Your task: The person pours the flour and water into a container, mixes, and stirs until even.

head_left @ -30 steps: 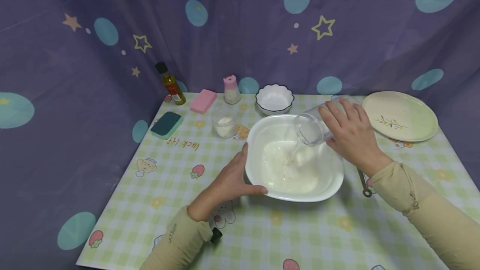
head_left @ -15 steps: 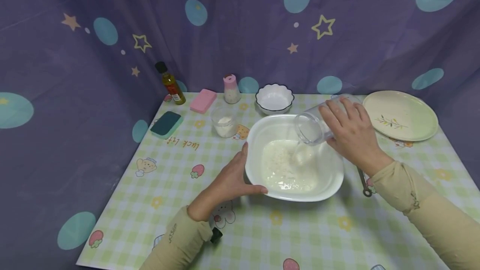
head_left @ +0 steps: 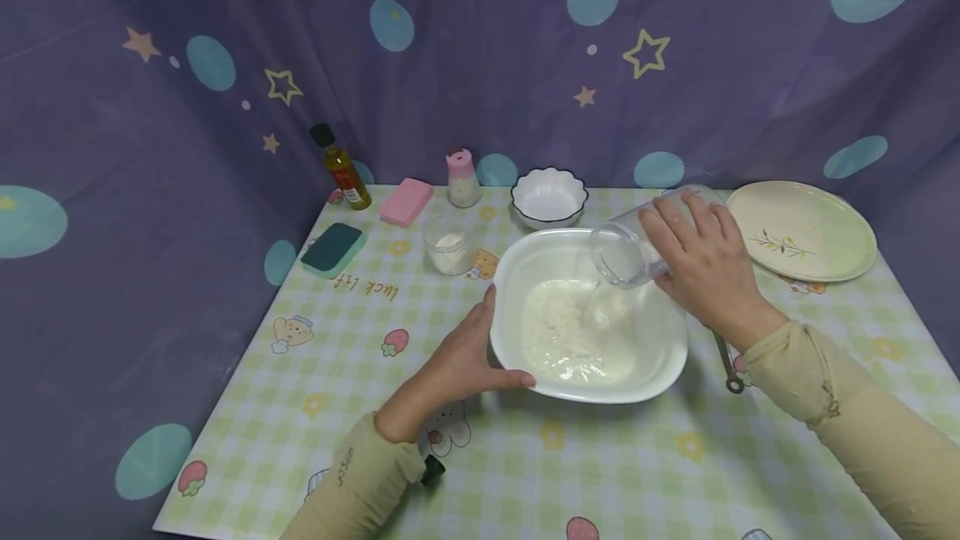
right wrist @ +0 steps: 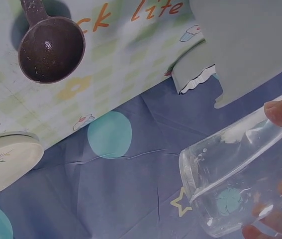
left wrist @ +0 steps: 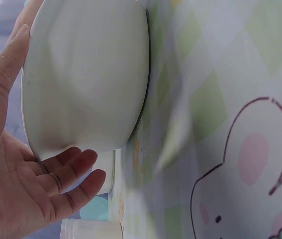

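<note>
A white basin (head_left: pixel 513 273) stands mid-table with cloudy white liquid (head_left: pixel 577 340) and a pale lump of powder in it. My left hand (head_left: pixel 461 357) holds the basin's left side, thumb at the near rim. In the left wrist view its fingers (left wrist: pixel 68 186) curve around the outer wall (left wrist: pixel 91 74). With my right hand (head_left: pixel 701 261) I grip a clear cup (head_left: pixel 622 252), tipped mouth-down over the basin's right half. A thin stream of clear liquid falls from its lip. The right wrist view shows the cup's base (right wrist: pixel 200 189) and my fingertips around its side.
Left to right behind the basin are an oil bottle (head_left: pixel 347 173), a green sponge (head_left: pixel 333 250), a pink sponge (head_left: pixel 407 202), a small tub of white powder (head_left: pixel 450 248), a pink-topped shaker (head_left: pixel 462 177), a scalloped bowl (head_left: pixel 550 198) and a plate (head_left: pixel 802 232). A brown measuring spoon (right wrist: pixel 51 50) lies right.
Liquid keeps running from the cup, which has shifted very slightly up and right. The surface in the basin has changed, and a pale lump now shows near its middle. My left hand stays put.
</note>
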{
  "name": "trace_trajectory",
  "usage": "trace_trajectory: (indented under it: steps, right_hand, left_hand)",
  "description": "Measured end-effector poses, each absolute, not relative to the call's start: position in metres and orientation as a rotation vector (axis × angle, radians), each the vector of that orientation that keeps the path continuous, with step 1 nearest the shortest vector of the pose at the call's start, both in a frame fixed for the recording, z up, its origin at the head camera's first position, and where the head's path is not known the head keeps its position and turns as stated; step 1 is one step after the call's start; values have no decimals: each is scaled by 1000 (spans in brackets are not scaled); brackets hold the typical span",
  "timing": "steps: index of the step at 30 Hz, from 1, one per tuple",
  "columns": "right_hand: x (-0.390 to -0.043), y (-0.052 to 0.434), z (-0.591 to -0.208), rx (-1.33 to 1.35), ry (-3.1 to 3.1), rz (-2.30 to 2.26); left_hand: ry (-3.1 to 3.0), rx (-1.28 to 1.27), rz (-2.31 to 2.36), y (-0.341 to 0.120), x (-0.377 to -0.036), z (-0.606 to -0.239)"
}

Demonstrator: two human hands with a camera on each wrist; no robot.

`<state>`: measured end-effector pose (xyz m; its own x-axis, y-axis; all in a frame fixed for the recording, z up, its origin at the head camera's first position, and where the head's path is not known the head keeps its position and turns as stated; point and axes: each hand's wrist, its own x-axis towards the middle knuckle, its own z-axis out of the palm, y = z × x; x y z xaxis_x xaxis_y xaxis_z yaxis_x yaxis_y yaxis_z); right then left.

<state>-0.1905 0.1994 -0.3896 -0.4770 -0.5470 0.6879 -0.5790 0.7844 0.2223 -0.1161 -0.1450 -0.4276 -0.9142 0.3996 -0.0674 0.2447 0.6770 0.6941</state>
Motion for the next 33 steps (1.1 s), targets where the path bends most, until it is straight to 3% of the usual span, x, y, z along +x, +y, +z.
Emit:
trace_trajectory:
  steps: [16, 33]
  right_hand:
    - [-191, 202, -384, 768, -2241, 261]
    - [-206, 232, -376, 252, -2528, 884]
  left_hand:
    - [2682, 517, 1055, -145, -117, -429]
    - [2670, 505, 1069, -145, -117, -429]
